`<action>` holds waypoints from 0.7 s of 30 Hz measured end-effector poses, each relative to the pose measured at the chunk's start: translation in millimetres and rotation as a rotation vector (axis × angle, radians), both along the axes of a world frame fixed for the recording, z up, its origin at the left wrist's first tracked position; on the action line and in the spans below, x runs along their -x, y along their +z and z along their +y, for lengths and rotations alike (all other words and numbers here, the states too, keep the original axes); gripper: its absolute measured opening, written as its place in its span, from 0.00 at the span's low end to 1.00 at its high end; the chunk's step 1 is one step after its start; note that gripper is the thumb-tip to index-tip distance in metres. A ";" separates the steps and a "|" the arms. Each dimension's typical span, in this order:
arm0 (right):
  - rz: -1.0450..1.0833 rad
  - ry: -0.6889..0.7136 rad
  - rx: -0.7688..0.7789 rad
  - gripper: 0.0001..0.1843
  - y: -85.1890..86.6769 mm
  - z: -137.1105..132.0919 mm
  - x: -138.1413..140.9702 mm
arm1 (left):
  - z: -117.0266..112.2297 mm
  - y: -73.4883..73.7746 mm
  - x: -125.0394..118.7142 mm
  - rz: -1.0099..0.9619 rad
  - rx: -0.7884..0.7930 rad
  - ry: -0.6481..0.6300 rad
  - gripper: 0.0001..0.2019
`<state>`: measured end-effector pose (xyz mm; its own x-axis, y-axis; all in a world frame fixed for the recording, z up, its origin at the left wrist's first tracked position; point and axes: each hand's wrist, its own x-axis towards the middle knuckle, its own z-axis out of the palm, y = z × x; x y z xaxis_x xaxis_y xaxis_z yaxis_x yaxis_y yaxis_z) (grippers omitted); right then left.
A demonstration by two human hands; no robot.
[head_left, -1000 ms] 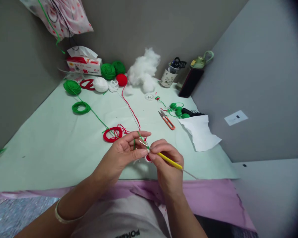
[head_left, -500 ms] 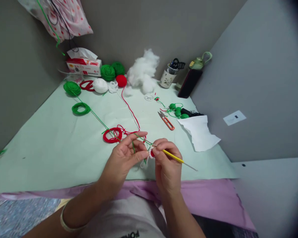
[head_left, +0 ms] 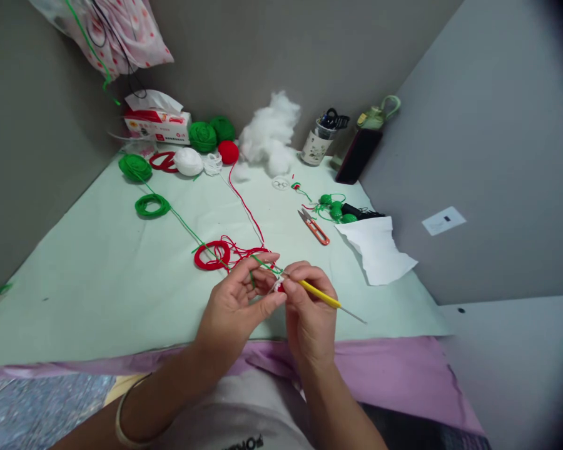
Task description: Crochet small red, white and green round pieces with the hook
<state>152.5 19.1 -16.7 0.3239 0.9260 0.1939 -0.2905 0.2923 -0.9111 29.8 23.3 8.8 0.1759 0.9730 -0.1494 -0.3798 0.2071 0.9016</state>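
Observation:
My right hand (head_left: 311, 309) grips a crochet hook (head_left: 319, 294) with a yellow handle; its thin metal end points left toward my other hand. A small red and white crochet piece (head_left: 279, 285) sits between the hands, pinched by my left hand (head_left: 237, 303) with thumb and fingers. Green yarn (head_left: 185, 224) runs over the raised left index finger and meets the hook near its tip. That strand leads back to a green yarn coil (head_left: 152, 205). Just beyond my left hand lies a red yarn ring (head_left: 212, 255) with loose red strands. The exact stitch is too small to make out.
Thread snips (head_left: 315, 228), green crocheted balls (head_left: 336, 209) and a white paper sheet (head_left: 378, 250) lie to the right. Along the back stand a tissue box (head_left: 157, 125), yarn balls (head_left: 202, 137), white stuffing (head_left: 269, 134), a pen cup (head_left: 318, 145) and a phone (head_left: 359, 156) leaning on a bottle.
My right hand and the hook have shifted slightly left, closer to my left hand. The crochet piece has turned and moved a little left, and the white loop hanging below it no longer shows.

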 end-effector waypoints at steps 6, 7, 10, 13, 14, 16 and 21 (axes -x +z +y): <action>-0.082 0.143 -0.052 0.05 -3.7 1.5 -12.6 | 4.2 1.2 10.2 0.105 0.001 -0.012 0.16; -0.102 0.150 -0.075 0.05 -3.2 2.5 -13.9 | 4.9 0.6 11.4 0.118 -0.009 -0.017 0.15; -0.090 0.190 -0.103 0.06 -1.8 5.5 -15.1 | 5.7 -1.2 13.1 0.097 -0.007 -0.066 0.14; 0.012 0.223 -0.076 0.05 -0.7 7.4 -14.2 | 5.5 -2.2 13.4 0.000 0.018 -0.097 0.15; 0.048 0.225 -0.060 0.04 -0.1 7.5 -14.0 | 5.4 -2.5 13.5 -0.029 0.017 -0.099 0.14; 0.113 0.233 -0.017 0.04 1.8 7.1 -14.0 | 5.3 -3.1 13.9 -0.061 0.007 -0.105 0.13; 0.200 0.275 0.087 0.07 8.6 4.2 -16.2 | 4.1 -3.4 16.3 -0.024 -0.043 -0.108 0.11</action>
